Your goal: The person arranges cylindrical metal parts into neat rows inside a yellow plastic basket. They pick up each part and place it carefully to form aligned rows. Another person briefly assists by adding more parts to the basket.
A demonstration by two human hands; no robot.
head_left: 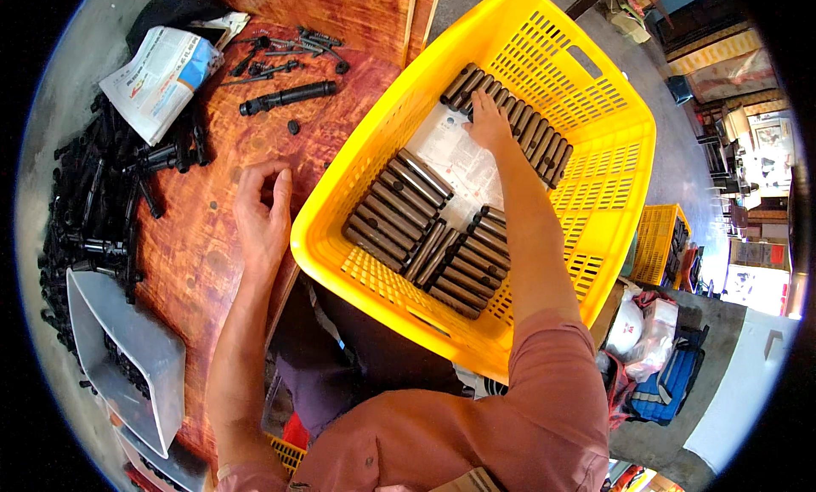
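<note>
My right hand (489, 118) reaches into a yellow plastic crate (612, 178) and presses on a row of dark metal cylinders (535, 135) at its far side. More dark cylinders (395, 207) lie in neat rows at the near side of the crate, over a sheet of printed paper (455, 161). My left hand (262, 212) rests on the reddish wooden table (204, 254) beside the crate, fingers loosely curled and holding nothing.
A pile of black metal parts (93, 203) lies along the table's left edge, with a folded newspaper (157, 76) and loose black bolts (289, 93) further back. A grey metal scoop tray (127, 356) sits near left. Another yellow crate (659, 241) and bags (646, 330) stand on the floor to the right.
</note>
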